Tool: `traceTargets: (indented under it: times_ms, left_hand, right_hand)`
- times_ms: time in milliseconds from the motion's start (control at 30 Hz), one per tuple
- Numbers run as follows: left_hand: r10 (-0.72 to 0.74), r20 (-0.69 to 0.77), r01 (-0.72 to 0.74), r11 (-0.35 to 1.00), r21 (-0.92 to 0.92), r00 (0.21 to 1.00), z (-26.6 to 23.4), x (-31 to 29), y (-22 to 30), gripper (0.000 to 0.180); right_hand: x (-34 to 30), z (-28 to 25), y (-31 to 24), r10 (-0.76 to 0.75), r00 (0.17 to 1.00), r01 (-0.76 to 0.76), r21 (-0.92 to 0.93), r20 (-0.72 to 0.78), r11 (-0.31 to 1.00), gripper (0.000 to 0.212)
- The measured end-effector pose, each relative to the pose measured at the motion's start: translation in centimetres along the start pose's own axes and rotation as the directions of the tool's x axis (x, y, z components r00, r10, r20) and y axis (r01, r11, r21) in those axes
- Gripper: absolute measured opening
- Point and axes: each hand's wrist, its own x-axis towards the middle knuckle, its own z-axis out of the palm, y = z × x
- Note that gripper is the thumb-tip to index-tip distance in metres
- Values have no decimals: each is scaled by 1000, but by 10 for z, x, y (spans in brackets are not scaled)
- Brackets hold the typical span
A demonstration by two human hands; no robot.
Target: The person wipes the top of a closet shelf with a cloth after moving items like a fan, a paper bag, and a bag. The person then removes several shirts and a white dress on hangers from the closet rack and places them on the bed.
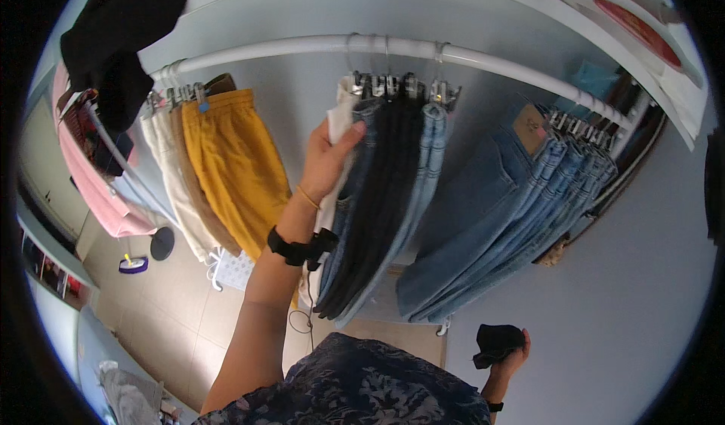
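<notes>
White garment (341,115) pinched by one of two hands (328,157) (other holds black cloth (497,343)).

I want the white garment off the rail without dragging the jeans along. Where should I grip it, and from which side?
Probably near the top, just under its clip hanger, coming from the left. The white garment hangs at the left end of that bunch, so its left edge is free; the left hand already holds it there, with the jeans to the right.
</notes>
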Motion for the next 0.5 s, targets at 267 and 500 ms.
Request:
traceTargets:
  times_ms: [267,500]
  left_hand:
    - [123,-16,-119,982,148,992,120,-5,-37,49]
    - [242,245,-287,943,166,939,81,-38,-6,82]
  right_hand:
    - [-26,8,18,-11,990,7,26,143,1000,33]
    - [-12,-3,52,81,960,-87,8,269,996,30]
